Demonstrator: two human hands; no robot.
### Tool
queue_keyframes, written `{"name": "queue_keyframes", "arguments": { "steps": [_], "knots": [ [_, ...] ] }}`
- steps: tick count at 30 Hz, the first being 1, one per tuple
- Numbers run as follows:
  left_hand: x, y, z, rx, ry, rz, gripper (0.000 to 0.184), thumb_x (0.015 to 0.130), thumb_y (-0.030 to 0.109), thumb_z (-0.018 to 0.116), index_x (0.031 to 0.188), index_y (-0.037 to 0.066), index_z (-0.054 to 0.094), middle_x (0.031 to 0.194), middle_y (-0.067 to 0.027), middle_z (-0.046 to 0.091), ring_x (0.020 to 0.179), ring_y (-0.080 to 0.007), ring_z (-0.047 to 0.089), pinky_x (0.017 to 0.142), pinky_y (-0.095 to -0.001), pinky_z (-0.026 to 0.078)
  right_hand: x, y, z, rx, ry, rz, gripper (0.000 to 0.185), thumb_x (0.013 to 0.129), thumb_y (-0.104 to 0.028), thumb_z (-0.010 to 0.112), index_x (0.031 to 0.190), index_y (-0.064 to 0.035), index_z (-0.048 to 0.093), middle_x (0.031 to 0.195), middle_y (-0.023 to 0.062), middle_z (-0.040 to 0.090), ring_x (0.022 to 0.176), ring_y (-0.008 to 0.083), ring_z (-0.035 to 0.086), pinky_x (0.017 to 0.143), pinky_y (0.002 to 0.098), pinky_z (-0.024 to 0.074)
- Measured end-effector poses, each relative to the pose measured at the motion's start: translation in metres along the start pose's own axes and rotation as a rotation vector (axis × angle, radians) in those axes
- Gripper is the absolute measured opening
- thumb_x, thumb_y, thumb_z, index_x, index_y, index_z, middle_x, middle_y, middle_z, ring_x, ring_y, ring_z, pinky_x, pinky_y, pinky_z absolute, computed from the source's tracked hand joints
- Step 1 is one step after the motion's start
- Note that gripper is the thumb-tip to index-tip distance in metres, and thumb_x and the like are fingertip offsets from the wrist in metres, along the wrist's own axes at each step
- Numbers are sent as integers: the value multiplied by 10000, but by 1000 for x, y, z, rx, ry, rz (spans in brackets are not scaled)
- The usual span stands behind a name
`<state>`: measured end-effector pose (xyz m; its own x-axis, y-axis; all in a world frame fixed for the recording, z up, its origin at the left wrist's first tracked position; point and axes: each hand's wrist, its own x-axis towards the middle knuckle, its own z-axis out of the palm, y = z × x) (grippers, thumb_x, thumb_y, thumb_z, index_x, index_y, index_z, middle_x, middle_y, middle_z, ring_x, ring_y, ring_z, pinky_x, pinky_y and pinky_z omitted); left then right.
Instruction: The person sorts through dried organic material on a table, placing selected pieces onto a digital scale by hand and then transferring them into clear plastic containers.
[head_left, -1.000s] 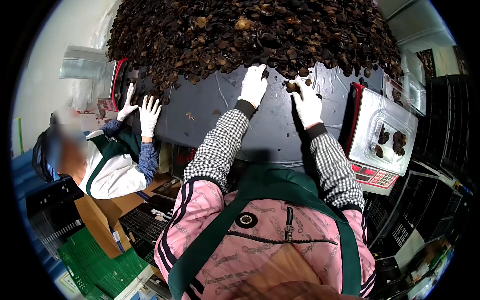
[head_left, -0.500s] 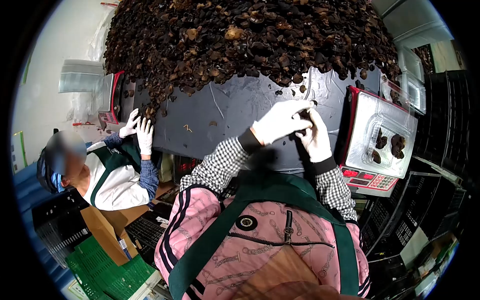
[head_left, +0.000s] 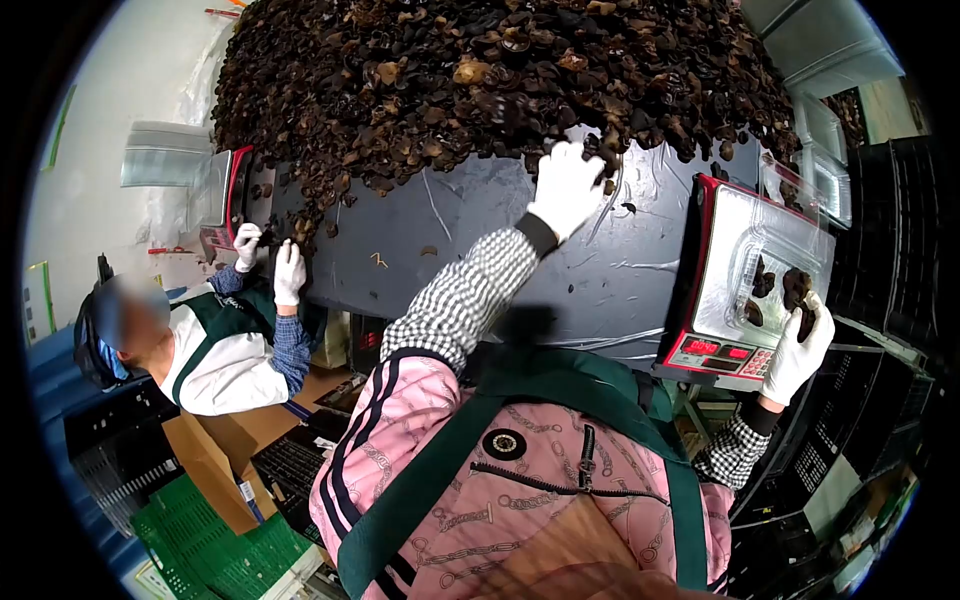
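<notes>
Left hand [head_left: 568, 192] forward (right hand [head_left: 803, 350] outward)

One head-worn view looks forward and down over the wearer's chest, arms and dark tabletop [head_left: 480, 230].

- We saw a co-worker [head_left: 220, 350] in a dark cap, white top and green apron, near the counter [head_left: 390, 240]'s near left corner.
- A second scale [head_left: 225, 215], red-edged, stood by the left edge, and we noticed clear plastic containers [head_left: 160, 155] just beyond it.
- Below the near left corner we had an open cardboard box [head_left: 225, 460], with a green crate [head_left: 200, 525] and black crates [head_left: 115, 460] near it.
- Past the right edge, we saw more black crates [head_left: 885, 235].
- A thin yellowish strand [head_left: 378, 260] lay towards the left edge.
</notes>
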<state>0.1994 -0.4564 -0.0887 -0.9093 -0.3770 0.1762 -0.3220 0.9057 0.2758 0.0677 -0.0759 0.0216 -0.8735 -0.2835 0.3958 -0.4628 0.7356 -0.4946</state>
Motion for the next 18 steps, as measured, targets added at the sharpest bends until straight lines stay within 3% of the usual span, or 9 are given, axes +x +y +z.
{"name": "queue_keyframes", "arguments": {
  "steps": [3, 4, 5, 7, 8, 11, 13, 17, 18],
  "knots": [
    [-55, 14, -9, 25, 59, 132, 445, 802, 302, 703, 1206, 130, 634, 1325, -208, 516, 1265, -398, 442, 961, -523, 392, -5, 16, 9, -102, -104, -20, 402, 856, 27, 691, 1249, -30, 630, 1246, 150, 613, 1187, 291, 585, 1055, 387, 446],
    [-75, 16, -14, -56, -57, 113, 506, 819, 322, 712, 1278, 133, 609, 1432, -238, 457, 1311, -451, 412, 1034, -546, 353, -5, 18, 10, -95, -160, -61, 458, 829, 19, 713, 1275, -26, 618, 1261, 156, 608, 1216, 310, 567, 1063, 403, 440],
    [-90, 19, -24, -88, -132, 108, 553, 826, 385, 726, 1306, 138, 605, 1454, -230, 439, 1321, -454, 403, 1055, -564, 335, -6, 18, 8, -80, -228, -66, 462, 878, -56, 713, 1324, -48, 595, 1331, 110, 601, 1276, 293, 526, 1093, 396, 412],
    [-107, 24, -37, -64, -157, 141, 585, 821, 459, 736, 1294, 132, 626, 1455, -225, 450, 1344, -451, 387, 1072, -587, 315, -4, 1, 8, -14, -211, -97, 550, 798, 1, 737, 1326, -28, 586, 1314, 173, 598, 1252, 335, 553, 1077, 430, 424],
    [-109, 23, -40, -121, -141, 117, 562, 822, 469, 744, 1248, 113, 654, 1423, -213, 493, 1347, -431, 399, 1088, -576, 313, -3, -5, 6, -53, -186, -101, 555, 799, -4, 739, 1331, -31, 583, 1323, 174, 595, 1253, 335, 552, 1080, 433, 421],
    [-72, -19, -38, -163, 6, 97, 417, 826, 205, 729, 1222, 92, 663, 1302, -189, 590, 1213, -370, 535, 1013, -457, 443, 0, -25, 0, -152, -94, -141, 529, 827, -20, 727, 1334, -22, 578, 1341, 171, 590, 1253, 335, 552, 1086, 432, 416],
    [-33, -38, -47, -41, 368, 23, 379, 808, 107, 693, 1185, 86, 670, 1240, -168, 626, 1141, -357, 574, 958, -448, 483, -3, -47, 1, -37, -26, -200, 463, 866, -3, 687, 1317, -9, 584, 1336, 159, 594, 1240, 324, 561, 1088, 418, 418],
    [-1, -78, -7, 51, 144, -52, 305, 799, 67, 687, 1102, 101, 678, 1002, -124, 625, 914, -325, 580, 840, -407, 502, -24, -94, 20, 307, -139, -150, 383, 933, 13, 615, 1314, 2, 576, 1315, 150, 612, 1224, 272, 575, 1084, 390, 428],
    [-2, -78, -3, 21, 189, -7, 247, 820, 73, 646, 1064, 94, 672, 963, -119, 605, 885, -317, 568, 804, -412, 494, -37, -93, 35, 394, -190, -121, 375, 945, 10, 604, 1319, 3, 572, 1306, 147, 613, 1206, 270, 589, 1059, 389, 452]
  ]
}}
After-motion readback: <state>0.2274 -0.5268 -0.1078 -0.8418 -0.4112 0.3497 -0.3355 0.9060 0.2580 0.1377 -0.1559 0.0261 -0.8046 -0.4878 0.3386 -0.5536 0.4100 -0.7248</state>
